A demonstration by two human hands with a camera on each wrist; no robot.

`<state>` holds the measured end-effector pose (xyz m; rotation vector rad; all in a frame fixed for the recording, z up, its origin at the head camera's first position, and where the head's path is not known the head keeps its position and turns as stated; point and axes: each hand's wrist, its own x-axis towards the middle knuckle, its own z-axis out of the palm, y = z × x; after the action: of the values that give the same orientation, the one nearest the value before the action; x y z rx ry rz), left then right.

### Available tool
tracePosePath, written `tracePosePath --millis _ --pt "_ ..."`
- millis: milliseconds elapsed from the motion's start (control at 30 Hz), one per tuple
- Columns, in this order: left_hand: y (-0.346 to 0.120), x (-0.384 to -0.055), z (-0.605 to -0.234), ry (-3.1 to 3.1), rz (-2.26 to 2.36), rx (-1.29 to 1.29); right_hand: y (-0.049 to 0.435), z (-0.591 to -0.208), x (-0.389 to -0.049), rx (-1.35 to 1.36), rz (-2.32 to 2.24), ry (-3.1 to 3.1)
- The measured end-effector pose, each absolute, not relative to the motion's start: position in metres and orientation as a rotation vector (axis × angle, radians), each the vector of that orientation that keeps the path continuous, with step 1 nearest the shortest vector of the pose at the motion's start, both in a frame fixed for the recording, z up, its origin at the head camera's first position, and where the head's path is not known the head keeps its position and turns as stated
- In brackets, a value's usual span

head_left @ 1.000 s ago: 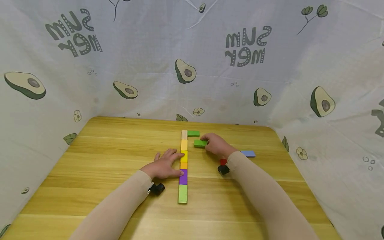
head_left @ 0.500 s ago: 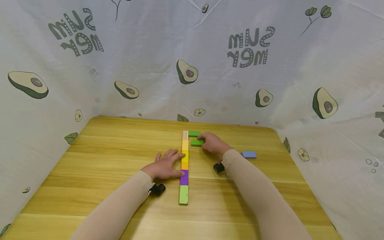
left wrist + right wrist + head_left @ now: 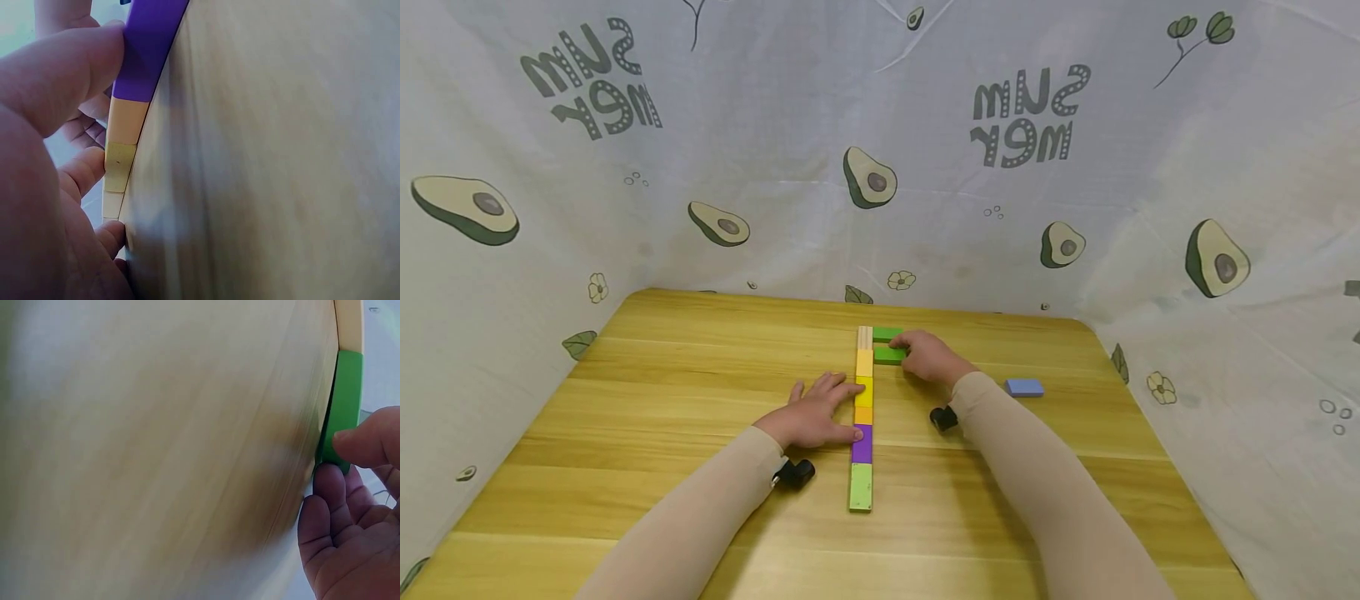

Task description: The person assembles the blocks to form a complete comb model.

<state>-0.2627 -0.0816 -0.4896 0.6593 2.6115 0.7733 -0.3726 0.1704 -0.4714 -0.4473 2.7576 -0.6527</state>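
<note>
On the table (image 3: pixel 760 533), the right hand (image 3: pixel 934 357) pinches the near green block (image 3: pixel 889 356), its left end against the block row (image 3: pixel 861 485); the left hand (image 3: pixel 811 415), fingers spread, touches the row's left side. Too hard a push leftward could bend the row. The right wrist view reveals fingertips curled at the green block's right end, largely hidden in the head view; only the latter shows the blue block (image 3: pixel 1025 388).

Table (image 3: pixel 737 333): yellow-brown wood, streaky, round back corners.
Cloth (image 3: pixel 775 108): white and wrinkly — behind the table and along both sides.
Avocados (image 3: pixel 870 177): cut open, with big stones.
Grey words (image 3: pixel 1022 117): "summer" — printed backwards.
Flowers (image 3: pixel 902 280): small and pale.
Leaves (image 3: pixel 858 295): green, near the table's edges.
</note>
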Motion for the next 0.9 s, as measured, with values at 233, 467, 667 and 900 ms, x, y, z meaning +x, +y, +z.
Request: tracePosePath --millis 233,467,667,900 --pt "-0.081 -0.261 -0.489 2.620 0.758 0.656 0.167 -0.472 -0.371 -0.451 -0.643 2.771" --pt "-0.082 -0.262 -0.491 2.610 0.772 0.662 0.166 -0.472 -0.370 -0.443 -0.639 2.772" --pt "-0.082 -0.266 -0.498 2.610 0.754 0.651 0.166 -0.473 -0.371 -0.437 -0.638 2.778" --pt "-0.081 -0.265 -0.498 2.608 0.761 0.651 0.166 -0.474 -0.371 -0.427 -0.650 2.776"
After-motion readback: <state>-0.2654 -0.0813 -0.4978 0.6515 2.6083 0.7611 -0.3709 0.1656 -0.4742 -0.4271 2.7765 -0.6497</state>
